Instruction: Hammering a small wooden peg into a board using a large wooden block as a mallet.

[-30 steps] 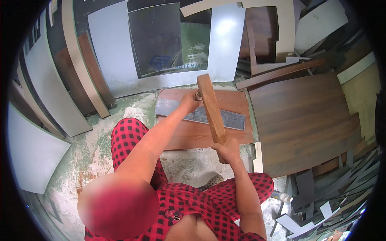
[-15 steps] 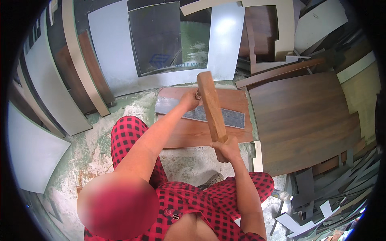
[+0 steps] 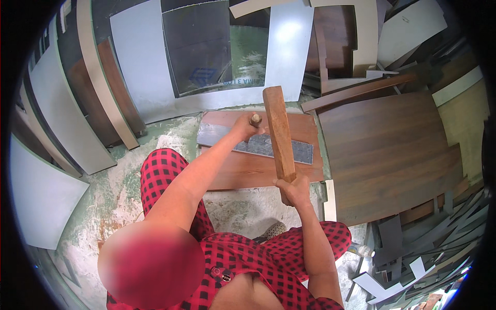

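My left hand [image 3: 245,127] is closed round an upright chisel [image 3: 255,120], whose round handle end shows above the fist; its blade is mostly hidden by the hand. Beneath it lies a narrow dark grey strip [image 3: 301,151] on a reddish-brown wooden board [image 3: 237,173]. A paler grey piece [image 3: 214,135] lies at the left end of that board. My right hand [image 3: 295,190] grips the near end of a thick wooden block [image 3: 279,132]. The block slants up and away, its far end raised beside the chisel without touching it.
Behind the board stands a white panel frame [image 3: 292,57] with dark sheets inside. White and brown panels [image 3: 64,103] lean at the left. A large brown board [image 3: 387,155] lies right, with heaped offcuts [image 3: 413,258] below it. My checked trouser legs flank the work.
The wooden block has swung slightly right, away from the chisel, uncovering the handle's end. My left hand stays nearly in place.
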`<state>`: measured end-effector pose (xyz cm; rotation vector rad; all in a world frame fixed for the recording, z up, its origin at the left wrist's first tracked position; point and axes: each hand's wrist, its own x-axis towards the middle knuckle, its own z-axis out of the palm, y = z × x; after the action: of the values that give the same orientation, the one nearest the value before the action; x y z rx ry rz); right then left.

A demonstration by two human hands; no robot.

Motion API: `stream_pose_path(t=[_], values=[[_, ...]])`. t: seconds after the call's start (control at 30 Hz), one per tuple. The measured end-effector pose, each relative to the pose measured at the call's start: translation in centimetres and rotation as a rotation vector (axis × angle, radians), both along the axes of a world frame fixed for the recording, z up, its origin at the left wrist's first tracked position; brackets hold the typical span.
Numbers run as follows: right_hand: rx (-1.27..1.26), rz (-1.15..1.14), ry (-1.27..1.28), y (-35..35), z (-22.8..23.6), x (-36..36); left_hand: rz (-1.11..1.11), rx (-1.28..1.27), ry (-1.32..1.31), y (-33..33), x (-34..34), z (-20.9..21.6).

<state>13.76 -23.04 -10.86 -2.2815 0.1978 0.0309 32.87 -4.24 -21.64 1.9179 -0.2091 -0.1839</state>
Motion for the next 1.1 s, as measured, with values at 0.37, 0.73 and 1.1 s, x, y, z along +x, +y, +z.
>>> stream_pose_path(t=[0.37,0.73,1.1], values=[[0.269,-0.068,0.041,1.2,1.3,0.1,0.011,-0.12,-0.016,0.4,-0.3,0.2],[0.139,0.037,0.297,0.8,-0.4,0.2,0.001,-0.129,-0.1,-0.9,-0.5,-0.6],[-0.085,0.076,0.393,1.6,1.6,0.7,-0.041,-0.152,0.054,0.4,-0.2,-0.7]])
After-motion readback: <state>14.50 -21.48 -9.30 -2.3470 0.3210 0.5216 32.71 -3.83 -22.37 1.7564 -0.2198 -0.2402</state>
